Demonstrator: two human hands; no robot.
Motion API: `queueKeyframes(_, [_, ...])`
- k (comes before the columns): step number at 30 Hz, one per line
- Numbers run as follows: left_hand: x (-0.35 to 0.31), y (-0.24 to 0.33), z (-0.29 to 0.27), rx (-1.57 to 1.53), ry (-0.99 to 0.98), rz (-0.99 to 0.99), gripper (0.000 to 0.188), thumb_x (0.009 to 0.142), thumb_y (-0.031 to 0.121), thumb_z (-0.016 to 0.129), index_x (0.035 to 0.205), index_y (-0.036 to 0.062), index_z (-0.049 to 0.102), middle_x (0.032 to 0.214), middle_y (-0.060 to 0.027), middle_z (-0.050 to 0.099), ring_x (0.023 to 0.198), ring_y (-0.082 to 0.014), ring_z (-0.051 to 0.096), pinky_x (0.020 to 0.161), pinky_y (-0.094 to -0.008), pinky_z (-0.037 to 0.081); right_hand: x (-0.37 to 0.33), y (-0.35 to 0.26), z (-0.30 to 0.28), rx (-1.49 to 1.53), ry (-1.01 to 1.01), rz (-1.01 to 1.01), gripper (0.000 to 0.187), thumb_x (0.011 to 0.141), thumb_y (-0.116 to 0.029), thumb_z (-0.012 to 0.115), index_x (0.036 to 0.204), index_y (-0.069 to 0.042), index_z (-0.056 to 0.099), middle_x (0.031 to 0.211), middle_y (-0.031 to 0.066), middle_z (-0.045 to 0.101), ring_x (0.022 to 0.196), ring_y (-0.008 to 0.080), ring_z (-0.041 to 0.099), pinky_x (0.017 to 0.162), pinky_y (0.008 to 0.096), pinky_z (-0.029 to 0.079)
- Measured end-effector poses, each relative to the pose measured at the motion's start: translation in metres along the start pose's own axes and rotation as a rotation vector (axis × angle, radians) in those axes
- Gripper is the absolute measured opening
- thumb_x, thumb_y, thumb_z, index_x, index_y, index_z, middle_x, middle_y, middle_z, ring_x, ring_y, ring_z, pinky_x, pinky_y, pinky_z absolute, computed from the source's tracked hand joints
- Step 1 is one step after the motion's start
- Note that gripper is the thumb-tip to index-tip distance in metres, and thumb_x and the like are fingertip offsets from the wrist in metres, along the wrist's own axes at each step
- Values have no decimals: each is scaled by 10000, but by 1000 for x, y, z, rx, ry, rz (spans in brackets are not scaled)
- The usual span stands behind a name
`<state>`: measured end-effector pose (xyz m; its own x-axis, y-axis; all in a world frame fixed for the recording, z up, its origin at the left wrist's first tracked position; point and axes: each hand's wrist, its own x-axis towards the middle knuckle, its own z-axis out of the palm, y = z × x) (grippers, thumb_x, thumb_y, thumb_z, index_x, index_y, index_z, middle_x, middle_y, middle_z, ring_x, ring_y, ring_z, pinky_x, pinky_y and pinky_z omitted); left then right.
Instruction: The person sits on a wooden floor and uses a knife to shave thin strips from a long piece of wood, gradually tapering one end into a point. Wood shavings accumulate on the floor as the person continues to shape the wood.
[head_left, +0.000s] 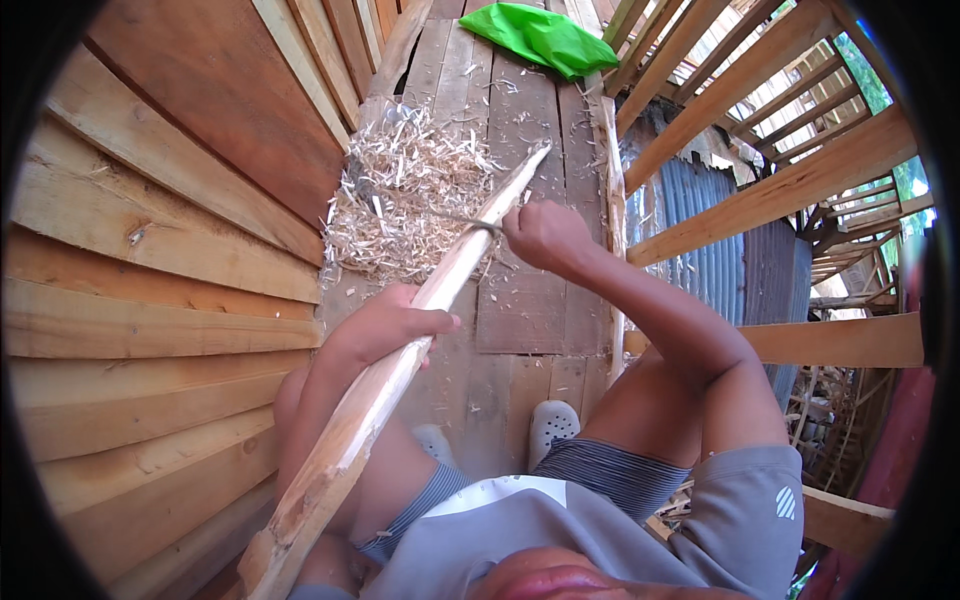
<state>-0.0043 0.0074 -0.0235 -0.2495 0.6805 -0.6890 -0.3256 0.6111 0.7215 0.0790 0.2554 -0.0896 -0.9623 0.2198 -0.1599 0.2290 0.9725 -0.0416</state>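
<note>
- Your right hand is closed around the handle of a thin blade, whose edge meets the long wooden stick from the left.
- Your left hand wraps the stick at mid-length, fingers curled over its top.
- The stick's long axis runs from your lower left, by your lap, up and away to its tapered tip beyond the right hand.
- The pile of wood shavings lies on the plank floor, just left of the tip.
- A green cloth lies well beyond.
</note>
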Motion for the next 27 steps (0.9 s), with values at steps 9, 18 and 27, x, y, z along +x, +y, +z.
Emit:
queueKeyframes(9, [-1,-7,-8,9,-40,30,345,794,223,725,968,-43,591,719,-42,568,557,-113,558,481,-262,480,7,2,-4,250,17,96,401,923,-279,381,807,23,618,842,294,638,785,484,617,774,553,489])
queueKeyframes(18, [-4,0,0,9,-83,36,386,792,226,728,1024,-51,592,783,-61,598,602,-115,580,506,-271,492,16,80,38,101,-108,137,451,918,-320,385,873,39,654,921,308,644,860,442,642,798,541,501])
queueKeyframes(27, [-5,-2,1,156,-43,40,426,790,213,718,1099,-51,589,842,-77,619,697,-144,602,564,-295,507,10,22,4,263,-106,271,463,914,-325,385,750,12,657,846,271,653,822,455,632,754,531,507])
